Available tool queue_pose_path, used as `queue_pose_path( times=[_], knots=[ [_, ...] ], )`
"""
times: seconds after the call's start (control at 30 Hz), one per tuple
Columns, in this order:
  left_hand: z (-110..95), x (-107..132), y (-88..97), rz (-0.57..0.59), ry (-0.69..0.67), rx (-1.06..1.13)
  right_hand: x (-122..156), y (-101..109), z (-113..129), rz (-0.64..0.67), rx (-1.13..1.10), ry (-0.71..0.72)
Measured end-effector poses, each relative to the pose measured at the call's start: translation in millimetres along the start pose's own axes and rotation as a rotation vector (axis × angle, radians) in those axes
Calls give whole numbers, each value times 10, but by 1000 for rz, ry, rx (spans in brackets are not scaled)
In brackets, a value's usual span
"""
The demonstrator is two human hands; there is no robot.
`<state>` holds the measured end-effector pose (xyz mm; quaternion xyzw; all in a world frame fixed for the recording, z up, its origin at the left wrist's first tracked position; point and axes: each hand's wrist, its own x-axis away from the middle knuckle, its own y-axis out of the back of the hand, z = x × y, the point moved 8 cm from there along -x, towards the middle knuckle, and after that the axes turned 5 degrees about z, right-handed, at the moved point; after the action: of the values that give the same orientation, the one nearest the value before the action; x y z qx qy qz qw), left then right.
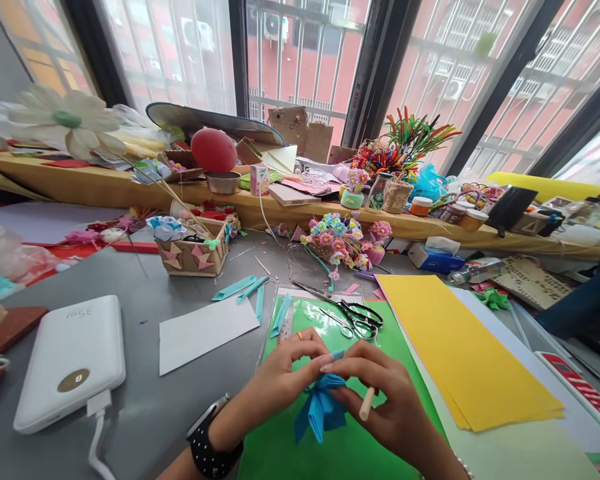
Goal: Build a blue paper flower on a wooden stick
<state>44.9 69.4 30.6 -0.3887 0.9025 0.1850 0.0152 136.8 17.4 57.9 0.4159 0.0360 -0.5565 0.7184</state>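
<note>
Left hand & right hand meet over the flat, glossy green sheet, thumbs & fingertips of both pinching the folded bright-blue paper piece — it hangs btwn them, pointed petals downward. Right hand also grips a thin, round pale-wood stick, one end jutting out. Just beyond, on the sheet: black-handled metal scissors w/ small silver metal scissors beside. Narrow light-blue paper strips lie nr the white paper rectangle, left — flat yellow paper sheets, right.
</note>
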Motion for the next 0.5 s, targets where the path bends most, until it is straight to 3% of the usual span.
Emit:
queue_pose_path(
  times=[0.23,0.3,0.37,0.43,0.5],
  knots=[
    [61,-20,-52,55,57,-70,-12,-45,-29,13,63,-59],
    [48,-6,26,-28,49,-92,-17,-23,-21,-28,118,-29],
    [-31,50,164,-189,-21,-145,-10,39,-14,-122,200,-3],
    [-190,150,260,-334,-166,-264,13,109,-26,-232,287,-14],
    [-358,238,210,-361,-327,-436,42,157,-58,-313,347,-60]
  ],
)
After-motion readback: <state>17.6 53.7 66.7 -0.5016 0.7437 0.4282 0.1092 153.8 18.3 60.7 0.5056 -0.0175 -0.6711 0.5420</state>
